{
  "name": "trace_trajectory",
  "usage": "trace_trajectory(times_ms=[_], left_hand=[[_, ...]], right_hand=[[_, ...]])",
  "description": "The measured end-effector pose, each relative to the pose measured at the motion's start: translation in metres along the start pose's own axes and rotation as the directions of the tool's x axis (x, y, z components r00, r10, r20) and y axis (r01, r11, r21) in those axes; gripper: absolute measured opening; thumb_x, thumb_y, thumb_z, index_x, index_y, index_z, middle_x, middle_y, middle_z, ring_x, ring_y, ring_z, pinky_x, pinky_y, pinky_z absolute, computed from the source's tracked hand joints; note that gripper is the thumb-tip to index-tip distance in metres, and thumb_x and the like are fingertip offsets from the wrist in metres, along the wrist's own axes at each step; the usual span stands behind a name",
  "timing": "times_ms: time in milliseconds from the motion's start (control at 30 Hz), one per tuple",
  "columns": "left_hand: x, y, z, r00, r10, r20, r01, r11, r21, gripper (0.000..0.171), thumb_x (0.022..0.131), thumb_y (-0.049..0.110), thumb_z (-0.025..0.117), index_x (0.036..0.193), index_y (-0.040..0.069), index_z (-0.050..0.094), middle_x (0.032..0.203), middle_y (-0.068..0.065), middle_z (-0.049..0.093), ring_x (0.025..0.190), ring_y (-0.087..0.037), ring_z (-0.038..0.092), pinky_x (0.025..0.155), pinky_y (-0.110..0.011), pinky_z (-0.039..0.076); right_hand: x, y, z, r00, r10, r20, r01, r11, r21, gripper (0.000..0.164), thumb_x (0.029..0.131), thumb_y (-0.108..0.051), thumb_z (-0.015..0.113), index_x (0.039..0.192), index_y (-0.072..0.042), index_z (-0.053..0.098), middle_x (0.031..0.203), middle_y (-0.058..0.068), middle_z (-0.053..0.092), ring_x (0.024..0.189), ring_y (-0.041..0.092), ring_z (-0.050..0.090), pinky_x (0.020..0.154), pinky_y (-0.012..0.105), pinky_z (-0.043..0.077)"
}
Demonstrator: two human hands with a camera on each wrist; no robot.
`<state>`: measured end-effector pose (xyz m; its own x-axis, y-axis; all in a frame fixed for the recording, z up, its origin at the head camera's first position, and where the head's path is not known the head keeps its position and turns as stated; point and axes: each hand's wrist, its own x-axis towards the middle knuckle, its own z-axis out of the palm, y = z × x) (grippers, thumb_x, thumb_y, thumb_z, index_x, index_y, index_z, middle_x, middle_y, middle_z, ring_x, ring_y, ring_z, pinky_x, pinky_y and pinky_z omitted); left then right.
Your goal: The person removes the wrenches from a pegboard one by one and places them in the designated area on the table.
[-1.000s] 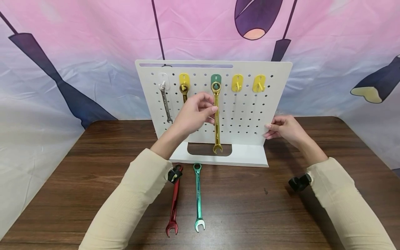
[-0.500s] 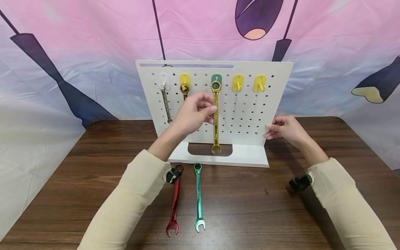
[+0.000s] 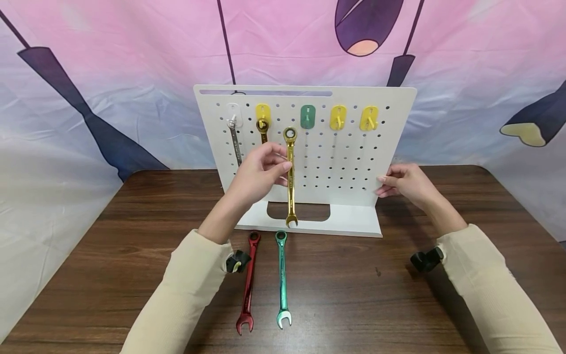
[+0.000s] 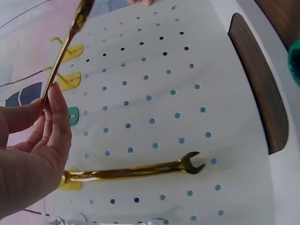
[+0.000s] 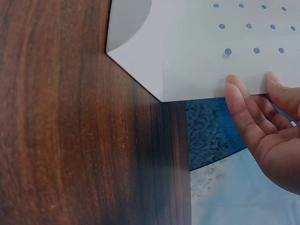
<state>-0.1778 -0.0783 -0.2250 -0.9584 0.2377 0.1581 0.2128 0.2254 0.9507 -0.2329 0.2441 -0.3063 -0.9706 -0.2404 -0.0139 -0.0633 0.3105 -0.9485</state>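
My left hand (image 3: 254, 172) pinches a gold combination wrench (image 3: 290, 189) by its shaft, ring end up and open end down. The wrench is apart from the green hook (image 3: 307, 117), just left of and below it. In the left wrist view the same gold wrench (image 4: 61, 58) slants up from the fingertips. My right hand (image 3: 407, 183) grips the right edge of the white pegboard (image 3: 340, 162) between thumb and fingers. A darker gold wrench (image 4: 136, 172) hangs on a yellow hook, partly hidden by my left hand in the head view.
A silver wrench (image 3: 235, 142) hangs from the white hook at far left. Two yellow hooks at right, one of them this hook (image 3: 338, 118), hold nothing. Red (image 3: 249, 285) and green (image 3: 282, 280) wrenches lie on the wooden table (image 3: 353, 295) before the board.
The gold wrench, at the green hook before, has come away from it, moving left and down with my left hand. My right hand stays at the board's edge.
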Motion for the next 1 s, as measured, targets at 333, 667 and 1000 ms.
trace_trajectory(times_ms=[333, 667, 1000], left_hand=[[-0.016, -0.024, -0.011, 0.995, -0.083, -0.062, 0.086, 0.995, 0.047, 0.015, 0.09, -0.003, 0.052, 0.105, -0.006, 0.049, 0.093, -0.019, 0.059, 0.07, -0.018, 0.058, 0.068, -0.031, 0.056], [-0.028, -0.055, -0.031, 0.981, -0.147, -0.128, 0.159, 0.983, 0.088, 0.014, 0.091, -0.003, 0.051, 0.103, -0.006, 0.047, 0.093, -0.022, 0.06, 0.072, -0.016, 0.06, 0.069, -0.031, 0.057], [-0.044, -0.072, -0.054, 0.974, -0.208, -0.093, 0.22, 0.963, 0.155, 0.016, 0.092, -0.003, 0.049, 0.105, -0.009, 0.045, 0.086, -0.02, 0.06, 0.072, -0.016, 0.06, 0.068, -0.033, 0.057]], right_hand=[[0.0, 0.0, 0.0, 1.0, -0.003, 0.003, 0.003, 1.0, 0.015, 0.027, 0.091, -0.004, 0.054, 0.1, 0.021, 0.048, 0.082, 0.009, 0.065, 0.071, 0.019, 0.066, 0.071, 0.035, 0.056], [-0.001, -0.001, 0.0, 1.0, 0.003, -0.004, -0.003, 1.0, 0.002, 0.027, 0.091, -0.004, 0.054, 0.1, 0.021, 0.048, 0.086, 0.008, 0.062, 0.072, 0.02, 0.066, 0.071, 0.035, 0.056], [0.001, 0.001, -0.001, 1.0, 0.012, -0.01, -0.012, 1.0, -0.005, 0.028, 0.091, -0.005, 0.054, 0.101, 0.021, 0.049, 0.089, 0.008, 0.062, 0.071, 0.019, 0.066, 0.071, 0.036, 0.056]])
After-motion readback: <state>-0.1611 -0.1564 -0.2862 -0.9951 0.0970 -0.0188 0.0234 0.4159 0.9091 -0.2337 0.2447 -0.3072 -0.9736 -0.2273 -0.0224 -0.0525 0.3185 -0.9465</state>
